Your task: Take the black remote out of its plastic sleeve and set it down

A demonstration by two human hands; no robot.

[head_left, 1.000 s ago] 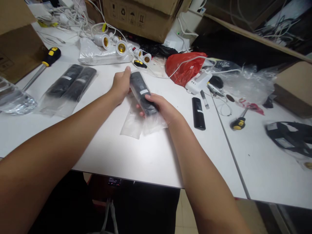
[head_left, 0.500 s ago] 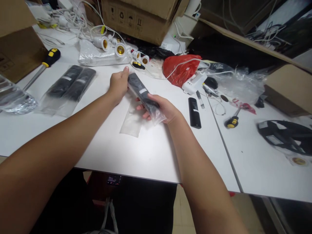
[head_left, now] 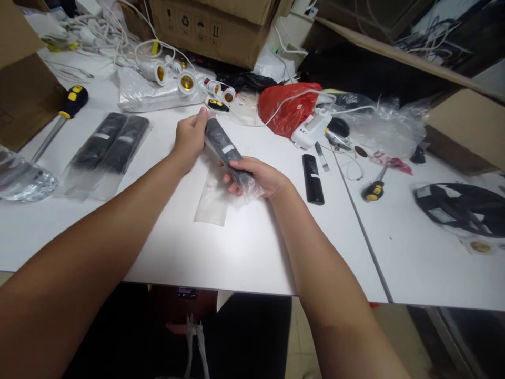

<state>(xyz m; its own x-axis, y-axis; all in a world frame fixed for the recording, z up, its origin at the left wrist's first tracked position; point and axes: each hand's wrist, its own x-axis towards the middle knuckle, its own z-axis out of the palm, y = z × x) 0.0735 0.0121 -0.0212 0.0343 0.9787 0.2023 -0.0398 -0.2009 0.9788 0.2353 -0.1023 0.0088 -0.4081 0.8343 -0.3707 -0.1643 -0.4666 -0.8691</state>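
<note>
The right hand (head_left: 258,176) grips the near end of the bagged black remote (head_left: 226,152), held just above the worktop (head_left: 244,247). Its long axis runs far-left to the left hand (head_left: 189,138), pinching the far end.

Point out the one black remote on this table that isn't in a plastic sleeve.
The bare remote, right of the right hand. The held remote and the pair at left are bagged.

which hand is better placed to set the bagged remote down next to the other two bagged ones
Left, probably. The left hand grips the far end of the bagged remote, nearer the two bagged remotes. The right hand holds the near end, farther away.
</note>
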